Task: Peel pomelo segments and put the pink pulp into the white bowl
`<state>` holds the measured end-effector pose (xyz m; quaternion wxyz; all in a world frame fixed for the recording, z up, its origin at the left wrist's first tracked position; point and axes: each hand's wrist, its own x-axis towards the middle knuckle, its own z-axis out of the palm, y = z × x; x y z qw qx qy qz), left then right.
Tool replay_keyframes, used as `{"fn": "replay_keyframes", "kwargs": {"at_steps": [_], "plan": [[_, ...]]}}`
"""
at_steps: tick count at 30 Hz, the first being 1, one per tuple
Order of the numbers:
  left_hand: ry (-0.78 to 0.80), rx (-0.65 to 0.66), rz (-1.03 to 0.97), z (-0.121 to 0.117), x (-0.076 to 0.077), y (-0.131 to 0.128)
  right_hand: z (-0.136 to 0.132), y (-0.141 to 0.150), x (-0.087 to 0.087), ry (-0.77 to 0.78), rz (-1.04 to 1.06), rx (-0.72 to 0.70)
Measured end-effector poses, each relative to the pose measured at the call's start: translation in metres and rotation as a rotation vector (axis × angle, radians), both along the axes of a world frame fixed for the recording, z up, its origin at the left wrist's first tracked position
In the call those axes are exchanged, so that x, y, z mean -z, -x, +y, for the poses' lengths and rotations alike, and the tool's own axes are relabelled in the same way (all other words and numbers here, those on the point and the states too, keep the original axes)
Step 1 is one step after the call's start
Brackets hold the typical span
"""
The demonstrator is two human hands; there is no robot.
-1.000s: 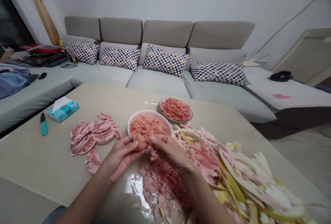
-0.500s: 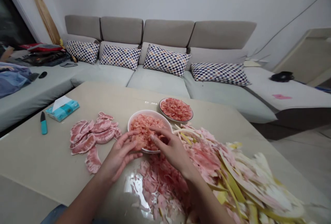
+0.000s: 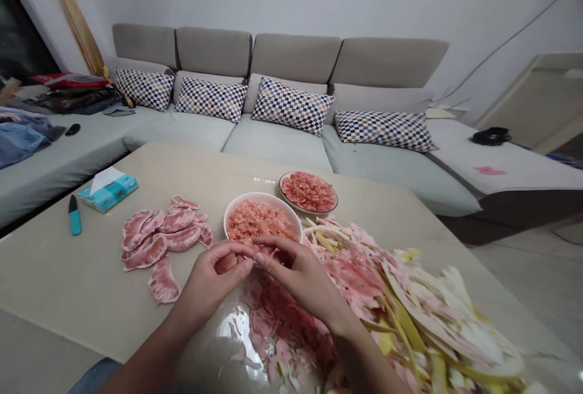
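Observation:
Over the near edge of a white bowl (image 3: 262, 196) filled with pink pomelo flesh (image 3: 259, 219), my hands meet fingertip to fingertip. My left hand (image 3: 219, 275) has its fingers curled around a pomelo segment (image 3: 225, 264), mostly hidden behind the thumb and fingers. My right hand (image 3: 296, 272) pinches at the same piece, thumb against the index finger. Whole peeled segments with whitish skin (image 3: 166, 233) lie left of the bowl. Below my right hand spreads a heap of torn pink membranes (image 3: 291, 321).
Behind the bowl sits a dark-rimmed plate with more flesh (image 3: 308, 191). Pomelo rind (image 3: 419, 321) and pith cover the table's right side. A knife with a teal handle (image 3: 75, 221) and a tissue pack (image 3: 109, 190) lie at the left. A sofa (image 3: 282, 142) stands beyond the table.
My hands have come together and drawn slightly toward me, from above the bowl to its near edge. My fingers, apart before, now meet at the segment.

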<state>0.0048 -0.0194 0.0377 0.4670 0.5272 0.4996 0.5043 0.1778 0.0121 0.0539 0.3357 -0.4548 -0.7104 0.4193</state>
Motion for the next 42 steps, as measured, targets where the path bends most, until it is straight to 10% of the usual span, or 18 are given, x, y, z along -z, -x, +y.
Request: {"fn": "replay_keyframes", "kwargs": {"at_steps": [20, 30, 42], "plan": [[0.034, 0.407, 0.403, -0.01, 0.006, -0.009, -0.009, -0.038, -0.026, -0.223, -0.027, 0.176], [0.176, 0.278, -0.116, -0.005, 0.009, -0.004, -0.015, -0.02, -0.021, -0.145, -0.189, -0.126], [0.223, 0.271, -0.492, -0.011, 0.01, -0.001, -0.015, 0.008, -0.007, -0.124, -0.114, -0.044]]}}
